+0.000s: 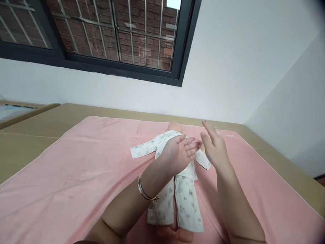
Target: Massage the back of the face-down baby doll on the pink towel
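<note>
A baby doll in a white printed romper lies on its back on a pink towel, head toward the wall. My left hand hovers over the doll's chest, palm up, fingers stretched out and empty. A silver bracelet sits on that wrist. My right hand is raised just right of the doll's arm, fingers straight and apart, holding nothing. The doll's bare feet stick out below the romper legs.
The towel covers a tan table pushed against a white wall. A dark-framed barred window is above. A wooden-edged crib or tray shows at far left.
</note>
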A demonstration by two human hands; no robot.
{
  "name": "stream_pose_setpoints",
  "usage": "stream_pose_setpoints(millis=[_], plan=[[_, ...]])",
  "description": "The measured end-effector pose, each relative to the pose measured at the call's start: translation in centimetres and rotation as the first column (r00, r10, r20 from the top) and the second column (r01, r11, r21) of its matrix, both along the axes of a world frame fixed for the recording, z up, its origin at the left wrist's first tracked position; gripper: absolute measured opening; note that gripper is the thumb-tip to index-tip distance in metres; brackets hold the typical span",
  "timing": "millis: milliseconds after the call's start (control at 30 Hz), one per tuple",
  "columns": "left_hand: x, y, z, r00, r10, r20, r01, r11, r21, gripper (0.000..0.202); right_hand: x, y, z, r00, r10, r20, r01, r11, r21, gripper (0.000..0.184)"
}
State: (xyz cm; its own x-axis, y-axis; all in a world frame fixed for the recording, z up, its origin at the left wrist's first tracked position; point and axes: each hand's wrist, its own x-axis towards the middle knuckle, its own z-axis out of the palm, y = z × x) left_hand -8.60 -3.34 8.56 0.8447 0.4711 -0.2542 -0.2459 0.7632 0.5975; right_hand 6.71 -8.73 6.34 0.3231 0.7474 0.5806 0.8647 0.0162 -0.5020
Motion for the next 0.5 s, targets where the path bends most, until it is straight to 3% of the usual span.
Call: stream_pose_setpoints(millis=[100,267,400,500], plan=[[-2.0,-1.0,1.4,0.984,0.007,0.177,-0.009,1.000,0.007,0.050,-5.8,-1.4,-0.5,0.972,0.181,0.151,-0.190,0.981,0.042,0.055],[-4.3,-2.2,2.8,0.969,0.045,0.245,-0.044,0.999,-0.007,0.057,-11.6,-3.3,-1.0,0.910,0.282,0.304,-0.324,0.941,0.095,0.061],[-3.4,-3.1,1.8,0.943,0.104,0.318,-0.139,0.986,0.091,0.062,-12.2,-4.3,-0.7,0.887,0.367,0.280,-0.409,0.906,0.109,0.068],[-1.9,-4.4,0.1,0.934,0.060,0.352,-0.142,0.966,0.214,0.063,-10.2,-4.2,-0.3,0.914,0.326,0.241,-0.373,0.910,0.181,0.067]])
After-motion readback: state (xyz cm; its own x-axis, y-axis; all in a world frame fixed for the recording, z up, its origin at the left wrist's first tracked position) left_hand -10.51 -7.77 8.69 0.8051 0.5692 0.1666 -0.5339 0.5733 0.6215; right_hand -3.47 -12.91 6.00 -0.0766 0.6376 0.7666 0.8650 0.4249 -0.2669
